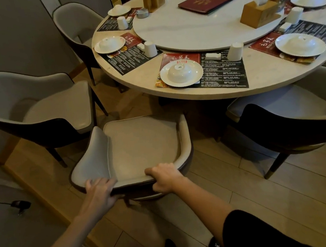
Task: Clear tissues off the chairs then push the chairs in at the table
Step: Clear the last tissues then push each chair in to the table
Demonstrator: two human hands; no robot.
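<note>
Both hands clamp the chair [140, 145] backrest – left hand [100, 192] and right hand [164, 176] equally near; seat is bare, approx. straight ahead; table [147, 93] edge lies beyond, apart – push goes forward.

Chair [140, 145] before the table [146, 89], between two chairs
</note>
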